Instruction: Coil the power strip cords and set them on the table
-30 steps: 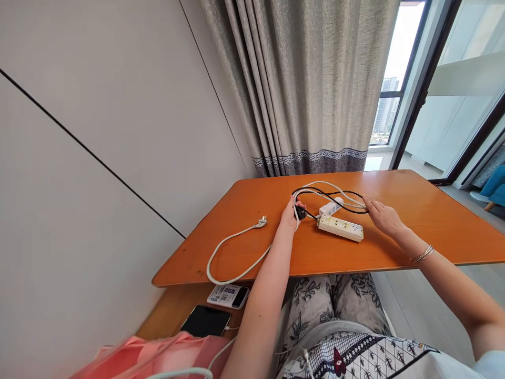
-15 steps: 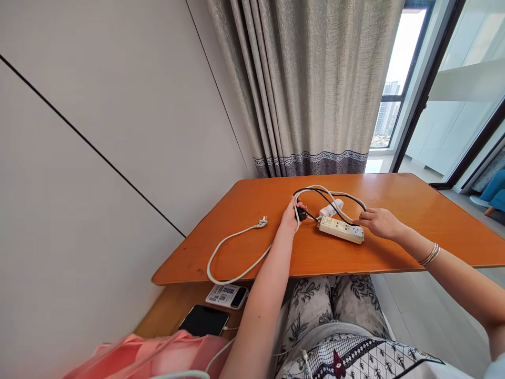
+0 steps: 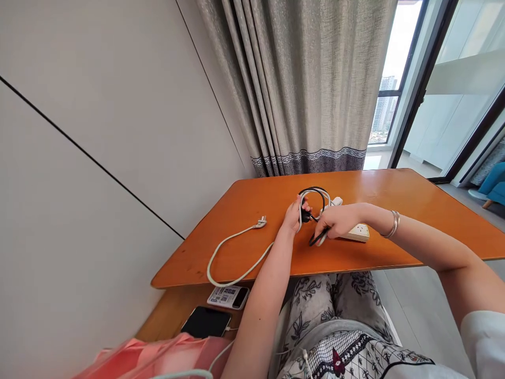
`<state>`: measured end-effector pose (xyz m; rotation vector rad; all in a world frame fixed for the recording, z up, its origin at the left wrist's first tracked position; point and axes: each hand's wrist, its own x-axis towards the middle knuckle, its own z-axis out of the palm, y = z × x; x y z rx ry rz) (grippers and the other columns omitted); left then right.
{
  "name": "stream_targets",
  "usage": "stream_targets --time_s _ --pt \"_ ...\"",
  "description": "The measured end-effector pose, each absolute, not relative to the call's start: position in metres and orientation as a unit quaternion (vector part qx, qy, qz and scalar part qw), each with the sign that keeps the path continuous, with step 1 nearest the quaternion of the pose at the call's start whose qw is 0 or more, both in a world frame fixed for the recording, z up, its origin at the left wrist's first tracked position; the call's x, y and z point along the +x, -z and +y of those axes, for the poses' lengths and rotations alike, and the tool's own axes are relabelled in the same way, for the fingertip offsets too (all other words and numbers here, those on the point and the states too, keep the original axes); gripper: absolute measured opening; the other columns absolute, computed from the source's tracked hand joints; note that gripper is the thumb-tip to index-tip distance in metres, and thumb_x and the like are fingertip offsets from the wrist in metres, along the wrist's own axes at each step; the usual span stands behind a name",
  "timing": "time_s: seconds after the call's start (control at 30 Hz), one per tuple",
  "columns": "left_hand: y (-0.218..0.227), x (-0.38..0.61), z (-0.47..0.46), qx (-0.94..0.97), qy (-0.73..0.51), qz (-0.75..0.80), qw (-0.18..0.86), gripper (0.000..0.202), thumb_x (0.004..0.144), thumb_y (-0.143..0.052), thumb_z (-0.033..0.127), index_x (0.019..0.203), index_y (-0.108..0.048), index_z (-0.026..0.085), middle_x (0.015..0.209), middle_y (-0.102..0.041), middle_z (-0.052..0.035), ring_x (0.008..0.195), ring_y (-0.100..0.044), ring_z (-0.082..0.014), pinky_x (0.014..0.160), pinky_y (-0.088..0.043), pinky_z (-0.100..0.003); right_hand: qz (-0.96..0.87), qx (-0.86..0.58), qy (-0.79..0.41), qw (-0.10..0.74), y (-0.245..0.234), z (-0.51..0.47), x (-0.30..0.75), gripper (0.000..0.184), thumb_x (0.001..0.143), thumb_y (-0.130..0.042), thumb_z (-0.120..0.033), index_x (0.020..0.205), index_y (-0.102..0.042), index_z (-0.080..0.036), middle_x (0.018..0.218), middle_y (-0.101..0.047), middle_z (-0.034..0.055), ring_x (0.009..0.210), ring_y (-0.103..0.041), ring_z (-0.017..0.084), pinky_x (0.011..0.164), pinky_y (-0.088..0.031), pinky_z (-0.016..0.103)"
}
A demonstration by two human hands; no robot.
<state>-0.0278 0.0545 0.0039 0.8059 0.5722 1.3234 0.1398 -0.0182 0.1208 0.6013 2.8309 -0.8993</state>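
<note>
My left hand (image 3: 294, 215) is closed on a black plug (image 3: 304, 215) and the white cable (image 3: 236, 252) near the middle of the orange table (image 3: 414, 200). My right hand (image 3: 339, 221) is closed around a folded loop of black and white cords (image 3: 313, 193), drawn in close to my left hand. Under my right hand lies a white power strip (image 3: 359, 232), partly hidden. A second white strip (image 3: 336, 201) shows just behind it. The white cable trails left across the table and ends in a white plug (image 3: 261, 223).
A black phone (image 3: 205, 322) and a small white device with a label (image 3: 229, 297) lie on a lower wooden ledge at the left. Pink cloth (image 3: 158, 358) is below them. A grey curtain (image 3: 307, 95) hangs behind the table. A wall stands at the left and a glass door at the right.
My right hand has moved left from the far end of the power strip, pulling the cord loop in toward my left hand. The wide loop is now small and bunched. My left hand stayed put.
</note>
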Motion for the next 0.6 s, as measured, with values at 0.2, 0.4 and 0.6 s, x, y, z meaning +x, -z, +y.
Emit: stream_targets --time_s 0.2,0.4,0.6 --pt "0.006 -0.022 0.051 0.406 -0.560 0.287 0.663 0.045 0.067 -0.078 0.058 0.064 -0.060 0.017 0.050 -0.051 0.0031 0.049 -0.050 -0.0118 0.049 -0.041 -0.024 0.741 0.201 0.624 -0.145 -0.103 0.030 0.111 0.030 0.064 -0.059 -0.008 0.092 -0.070 -0.014 0.071 -0.063 -0.0042 0.055 -0.051 0.006 0.048 -0.040 0.016" --pt "0.005 -0.021 0.054 0.353 -0.539 0.280 0.711 0.083 0.064 -0.039 0.096 0.072 -0.064 0.017 0.053 -0.056 -0.0031 0.055 -0.060 -0.0181 0.048 -0.045 -0.027 0.486 0.251 0.716 -0.433 -0.090 0.056 0.108 0.022 0.064 -0.063 0.002 0.077 -0.060 -0.016 0.071 -0.055 -0.0050 0.061 -0.057 0.004 0.064 -0.055 0.011" --pt "0.011 -0.017 0.052 0.449 -0.533 0.306 0.649 0.072 0.049 -0.076 0.078 0.079 -0.066 0.014 0.051 -0.056 0.0009 0.050 -0.055 -0.0135 0.048 -0.041 -0.024 0.373 0.288 0.691 -0.548 -0.080 0.061 0.104 0.026 0.069 -0.059 0.004 0.080 -0.056 -0.019 0.072 -0.058 -0.0038 0.061 -0.054 0.005 0.071 -0.058 0.014"
